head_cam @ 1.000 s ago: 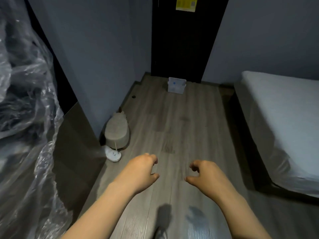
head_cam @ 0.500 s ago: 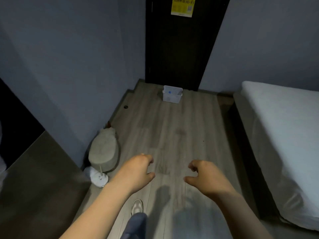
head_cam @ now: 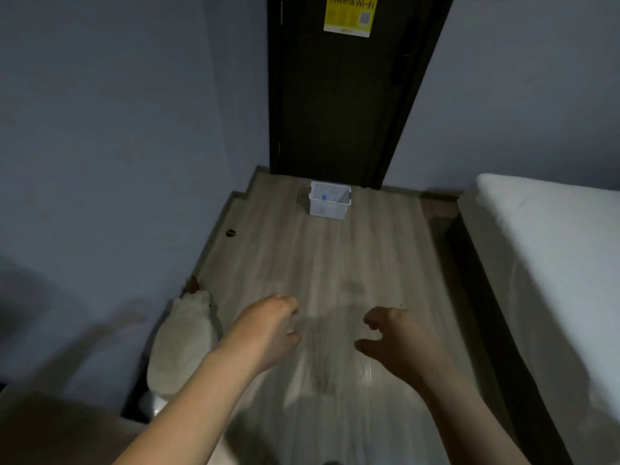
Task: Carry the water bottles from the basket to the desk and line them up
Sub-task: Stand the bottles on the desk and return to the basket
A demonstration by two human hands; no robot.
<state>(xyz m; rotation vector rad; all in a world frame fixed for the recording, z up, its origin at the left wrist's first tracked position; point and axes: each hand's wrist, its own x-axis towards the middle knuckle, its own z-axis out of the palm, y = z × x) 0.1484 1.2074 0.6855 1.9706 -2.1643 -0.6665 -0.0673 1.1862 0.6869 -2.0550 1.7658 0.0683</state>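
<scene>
**A:** Where do we stand?

**B:** On a wood floor (head_cam: pixel 335 263), with a white bed (head_cam: pixel 553 246) along its right edge and a dark door (head_cam: pixel 335 95) at its far edge. A cream furry bundle (head_cam: pixel 183 340) lies against the left edge, near us.

**A:** And our hands?

**B:** Our left hand (head_cam: pixel 268 333) and right hand (head_cam: pixel 399 340) are out in front of us. The fingers are loosely curled and hold nothing.

**A:** The bottles?

**B:** The white basket (head_cam: pixel 329 204) sits at the far edge of the floor, just before the door and well apart from our hands. A blue spot (head_cam: pixel 324 197) shows inside it, perhaps a cap. We cannot tell how many bottles it holds, and the desk is out of view.

**A:** What could go wrong from here?

**B:** The light is dim, so we think footing is the first risk. A foot could catch the bundle, or the small black stud (head_cam: pixel 230 233) by the left edge. The bed frame also narrows our path on the right. If the door swings inward, it would hit the basket and could tip it. If we grab too many bottles at once, one may slip and roll under the bed.
</scene>
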